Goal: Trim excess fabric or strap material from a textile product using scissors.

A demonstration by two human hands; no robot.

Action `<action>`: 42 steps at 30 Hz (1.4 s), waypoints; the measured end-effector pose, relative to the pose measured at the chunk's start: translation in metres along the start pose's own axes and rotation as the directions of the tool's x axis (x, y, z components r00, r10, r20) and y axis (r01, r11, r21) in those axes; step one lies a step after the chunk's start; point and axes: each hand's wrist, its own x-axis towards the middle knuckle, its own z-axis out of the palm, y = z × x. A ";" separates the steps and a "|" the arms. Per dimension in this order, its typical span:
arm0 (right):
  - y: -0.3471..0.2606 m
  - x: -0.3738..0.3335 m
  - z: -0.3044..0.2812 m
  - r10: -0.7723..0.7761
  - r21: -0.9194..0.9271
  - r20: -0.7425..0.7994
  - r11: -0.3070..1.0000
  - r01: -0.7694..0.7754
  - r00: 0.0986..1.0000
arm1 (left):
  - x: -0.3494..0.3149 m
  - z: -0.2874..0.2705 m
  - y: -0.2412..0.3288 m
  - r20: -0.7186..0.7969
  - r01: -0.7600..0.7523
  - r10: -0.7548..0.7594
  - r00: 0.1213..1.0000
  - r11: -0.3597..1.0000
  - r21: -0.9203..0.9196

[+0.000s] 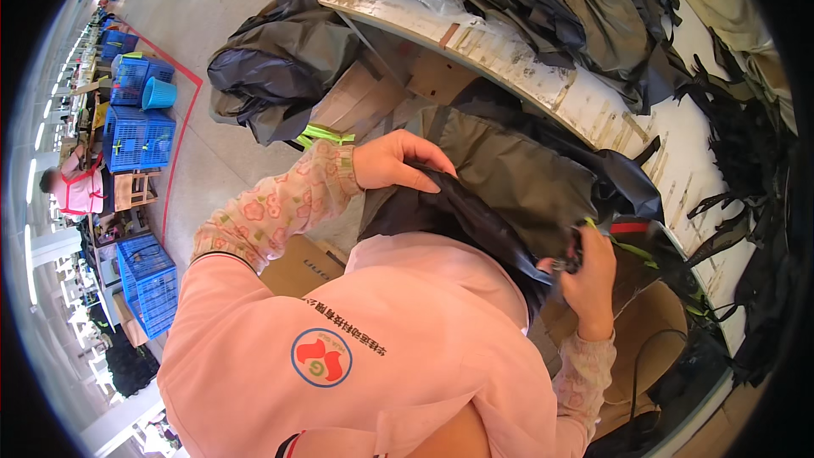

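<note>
Lying against the worn white bench (526, 76), the dark grey bag (509, 178) sits in the person's lap. The left hand (398, 161) has its grip clenched on a black fabric fold at the bag's near edge. The right hand (589, 276) grips a small black fitting beside the bag. Beyond the bag, black sacks (280, 68) rest on the floor.
</note>
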 end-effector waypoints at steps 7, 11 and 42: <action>-0.040 0.053 0.010 -0.312 -0.006 0.236 0.947 0.322 0.920 | 0.007 0.008 -0.001 -0.008 -0.063 0.064 0.998 0.996 0.056; -0.042 0.058 0.013 -0.320 -0.008 0.258 0.943 0.333 0.912 | 0.009 0.009 -0.003 -0.007 -0.047 0.047 0.999 0.999 0.024; 0.032 0.060 -0.025 0.082 0.252 -0.278 0.968 -0.010 0.957 | -0.305 -0.279 0.129 -0.542 0.068 0.803 -0.247 0.573 0.817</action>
